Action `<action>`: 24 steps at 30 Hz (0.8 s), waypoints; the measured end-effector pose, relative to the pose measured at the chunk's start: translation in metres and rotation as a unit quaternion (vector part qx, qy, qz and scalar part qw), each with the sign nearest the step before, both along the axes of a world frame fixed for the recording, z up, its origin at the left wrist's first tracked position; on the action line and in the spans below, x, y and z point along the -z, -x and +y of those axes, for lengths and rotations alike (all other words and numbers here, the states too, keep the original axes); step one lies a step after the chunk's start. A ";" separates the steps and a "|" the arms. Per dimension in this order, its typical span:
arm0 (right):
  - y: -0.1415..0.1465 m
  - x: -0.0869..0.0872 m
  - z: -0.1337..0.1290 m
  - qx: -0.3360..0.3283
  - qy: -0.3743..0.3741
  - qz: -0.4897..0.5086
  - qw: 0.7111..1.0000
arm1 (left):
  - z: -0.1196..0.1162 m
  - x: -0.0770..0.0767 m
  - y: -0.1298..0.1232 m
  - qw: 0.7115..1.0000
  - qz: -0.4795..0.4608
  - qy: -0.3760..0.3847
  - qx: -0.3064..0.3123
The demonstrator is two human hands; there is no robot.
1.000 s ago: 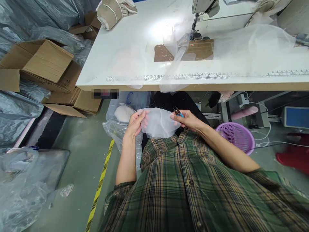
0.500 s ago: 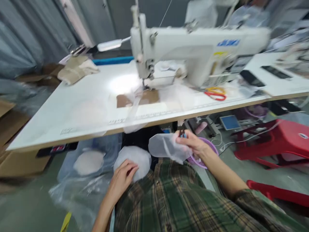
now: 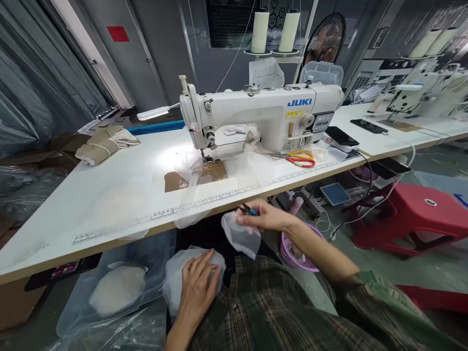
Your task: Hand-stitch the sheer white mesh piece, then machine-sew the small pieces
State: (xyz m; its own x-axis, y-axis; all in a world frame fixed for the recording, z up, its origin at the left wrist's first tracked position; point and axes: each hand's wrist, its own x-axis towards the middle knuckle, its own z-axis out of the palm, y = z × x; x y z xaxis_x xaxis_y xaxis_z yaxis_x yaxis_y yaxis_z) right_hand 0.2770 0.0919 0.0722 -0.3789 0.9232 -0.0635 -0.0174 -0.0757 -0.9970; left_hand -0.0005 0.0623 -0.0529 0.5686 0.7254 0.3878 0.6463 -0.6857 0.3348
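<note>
My left hand (image 3: 199, 282) lies with its fingers apart on a stack of round, sheer white fabric (image 3: 173, 275) on my lap. Just below the table edge, my right hand (image 3: 261, 216) is closed around small blue-handled snips (image 3: 249, 210) and a sheer white fabric piece (image 3: 241, 236) that hangs down. More sheer fabric (image 3: 190, 187) runs from under the needle of the white sewing machine (image 3: 241, 109) over the table's front edge.
Red and yellow scissors (image 3: 300, 158) and a phone (image 3: 341, 136) lie on the white table (image 3: 120, 178). Under it are a clear bin (image 3: 82, 292) with white fabric and a purple basket (image 3: 307, 265). A red stool (image 3: 413, 207) stands at the right.
The camera view has tilted up. My left hand has spread flatter over the fabric stack. My right hand has moved left with the snips and the fabric piece, nearer the table edge.
</note>
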 end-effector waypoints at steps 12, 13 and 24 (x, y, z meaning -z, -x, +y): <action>-0.112 -0.043 0.067 0.300 -0.209 -0.329 0.871 | -0.025 0.006 -0.001 0.991 -0.110 0.071 0.014; -0.117 -0.039 0.066 0.325 -0.221 -0.395 0.830 | -0.025 0.007 0.005 0.986 -0.148 0.077 -0.002; -0.007 0.019 -0.010 0.294 -0.353 -0.302 0.835 | 0.001 0.013 0.049 0.917 -0.215 0.104 -0.319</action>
State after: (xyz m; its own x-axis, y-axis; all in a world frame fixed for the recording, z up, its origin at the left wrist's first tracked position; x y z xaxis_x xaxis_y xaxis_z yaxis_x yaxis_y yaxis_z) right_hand 0.2840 0.0821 0.0531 0.0570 0.8264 0.5602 0.6783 0.3797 -0.6291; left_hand -0.0496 0.0635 -0.0654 -0.1704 0.9408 0.2931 0.6710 -0.1071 0.7336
